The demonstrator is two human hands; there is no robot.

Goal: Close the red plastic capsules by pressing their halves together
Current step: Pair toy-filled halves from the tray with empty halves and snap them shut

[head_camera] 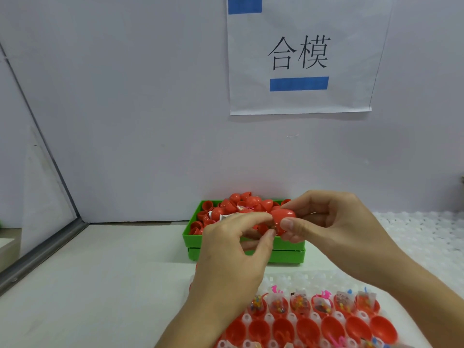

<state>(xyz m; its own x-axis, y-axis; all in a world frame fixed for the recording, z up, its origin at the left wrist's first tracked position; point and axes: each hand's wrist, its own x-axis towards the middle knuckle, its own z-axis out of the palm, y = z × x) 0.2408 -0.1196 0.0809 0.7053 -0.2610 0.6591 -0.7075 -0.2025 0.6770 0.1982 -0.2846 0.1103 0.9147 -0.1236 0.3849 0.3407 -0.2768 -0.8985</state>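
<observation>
A red plastic capsule [281, 217] is held in the air above the green bin's front edge. My right hand [334, 229] pinches it between thumb and forefinger from the right. My left hand [236, 249] meets it from the left, fingertips and thumb pinching its left end. The seam between the halves is hidden by my fingers. Below, a clear tray [298, 276] carries a row of open red halves [324, 307] filled with small toys and packets, and a nearer row of closed red domes [334, 329].
A green bin [288, 247] heaped with loose red capsule halves [241, 200] stands against the back wall. A paper sign [298, 54] is taped to the wall. A white bumpy sheet [421, 229] lies at the right. A metal frame [37, 257] borders the table's left.
</observation>
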